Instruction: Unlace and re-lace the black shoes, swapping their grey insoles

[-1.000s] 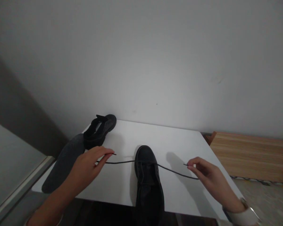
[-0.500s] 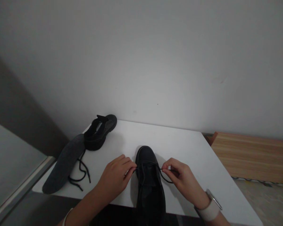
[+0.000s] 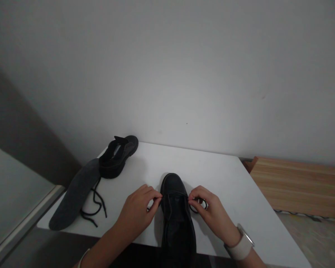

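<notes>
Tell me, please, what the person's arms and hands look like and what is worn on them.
Both forearms are bare, with no sleeves or gloves in view. The left hand has a thin pale band at its wrist, cut by the picture's lower edge. The right hand has a broad white strap round its wrist, like a watch band. No rings can be made out.

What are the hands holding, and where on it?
Both pinch the black shoelace: left hand on its left run, right hand on its right run, each close beside the shoe near its front eyelets.
</notes>
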A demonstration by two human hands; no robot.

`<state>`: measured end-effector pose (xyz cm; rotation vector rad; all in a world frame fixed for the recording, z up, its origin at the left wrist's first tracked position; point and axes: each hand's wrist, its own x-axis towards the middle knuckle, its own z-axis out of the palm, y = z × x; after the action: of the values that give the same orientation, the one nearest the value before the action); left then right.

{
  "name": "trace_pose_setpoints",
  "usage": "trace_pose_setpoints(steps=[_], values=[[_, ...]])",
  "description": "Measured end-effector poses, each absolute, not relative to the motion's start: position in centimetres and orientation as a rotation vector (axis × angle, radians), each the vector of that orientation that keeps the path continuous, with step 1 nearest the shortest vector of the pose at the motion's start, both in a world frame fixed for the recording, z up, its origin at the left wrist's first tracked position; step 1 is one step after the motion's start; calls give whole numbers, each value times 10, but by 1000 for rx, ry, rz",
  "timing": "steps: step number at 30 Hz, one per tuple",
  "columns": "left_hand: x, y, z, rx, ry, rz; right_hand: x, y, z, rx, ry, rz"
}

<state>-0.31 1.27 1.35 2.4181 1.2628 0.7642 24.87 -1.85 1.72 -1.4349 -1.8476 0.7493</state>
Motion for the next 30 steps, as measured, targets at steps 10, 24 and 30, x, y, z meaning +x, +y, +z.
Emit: trace_pose_setpoints(steps=[10, 24, 30], values=[[-2, 13, 9, 2465, 1268, 871, 250, -19, 13, -1458, -1825, 663], [5, 6, 13, 2503, 1272, 848, 238, -31, 22, -1476, -1904, 556], [9, 8, 17, 2525, 1271, 766, 236, -32, 21, -1482, -1905, 533]])
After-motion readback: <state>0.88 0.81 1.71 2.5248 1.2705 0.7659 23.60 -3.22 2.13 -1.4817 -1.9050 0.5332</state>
